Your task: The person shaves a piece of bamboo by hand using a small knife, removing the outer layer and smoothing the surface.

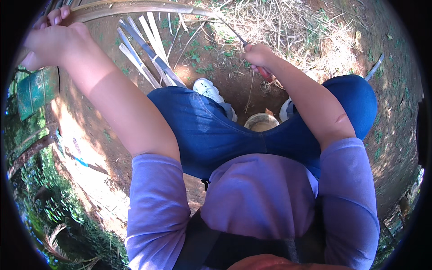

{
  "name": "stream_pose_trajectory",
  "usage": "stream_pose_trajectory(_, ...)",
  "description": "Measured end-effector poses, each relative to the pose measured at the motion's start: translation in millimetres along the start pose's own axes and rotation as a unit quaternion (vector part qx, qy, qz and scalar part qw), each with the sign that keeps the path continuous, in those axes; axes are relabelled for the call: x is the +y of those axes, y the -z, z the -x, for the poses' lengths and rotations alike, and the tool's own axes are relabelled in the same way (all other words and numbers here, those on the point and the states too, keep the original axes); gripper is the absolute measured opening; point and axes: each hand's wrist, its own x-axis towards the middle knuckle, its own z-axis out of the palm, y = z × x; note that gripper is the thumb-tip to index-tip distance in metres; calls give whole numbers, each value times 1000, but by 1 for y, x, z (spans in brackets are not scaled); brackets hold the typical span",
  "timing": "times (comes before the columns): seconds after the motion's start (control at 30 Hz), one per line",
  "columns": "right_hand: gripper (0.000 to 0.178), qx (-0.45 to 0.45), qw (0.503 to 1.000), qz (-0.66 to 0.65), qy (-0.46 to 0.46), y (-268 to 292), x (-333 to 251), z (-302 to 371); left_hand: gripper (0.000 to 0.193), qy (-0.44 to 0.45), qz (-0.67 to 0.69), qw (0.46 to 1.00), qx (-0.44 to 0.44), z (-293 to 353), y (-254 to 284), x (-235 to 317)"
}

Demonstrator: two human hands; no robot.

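At the upper left my left hand (56, 42) is closed around a long, pale brown split strip (139, 6), which looks like bamboo. The strip stretches across the far edge of the view and bows slightly. My right hand (261, 57) grips a knife (234, 32) with a red handle; its thin dark blade points away and to the left. The blade's tip meets or overlaps the strip's right end; whether they touch I cannot tell. My left fingers are partly cut off by the dark rim.
Several split strips (155, 45) lie on the dirt beyond my left knee. A heap of thin shavings (297, 31) covers the ground at the far right. Between my white shoes (207, 88) sits a round pale container (261, 118). A green object (38, 92) stands at left.
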Motion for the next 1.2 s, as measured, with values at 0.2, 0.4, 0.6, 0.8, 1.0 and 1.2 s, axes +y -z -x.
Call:
stream_pose_trajectory(0.2, 36, 29, 996, -75, 48, -18, -39, 29, 54, -8, -42, 999, 6, -14, 18, -12)
stream_pose_trajectory(0.4, 35, 56, 988, 19, 141, -14, -47, 29, 50, 19, -31, 998, 49, -8, 7, -10)
stream_pose_trajectory(0.6, 38, 37, 999, -22, -33, 13, 10, -15, 37, 16, 19, 997, -78, 13, -14, 11)
stream_pose_trajectory(0.8, 46, 185, 968, -144, 94, 51, -70, 36, 24, 42, 146, 975, -159, 40, -58, 44)
stream_pose_trajectory(1.0, 56, 164, 886, -223, 373, 92, -128, 127, 24, 31, 262, 926, -272, 63, -93, 51)
stream_pose_trajectory(1.2, 41, 163, 880, -238, 376, 100, -143, 183, 48, 67, 316, 881, -345, 94, -122, 85)
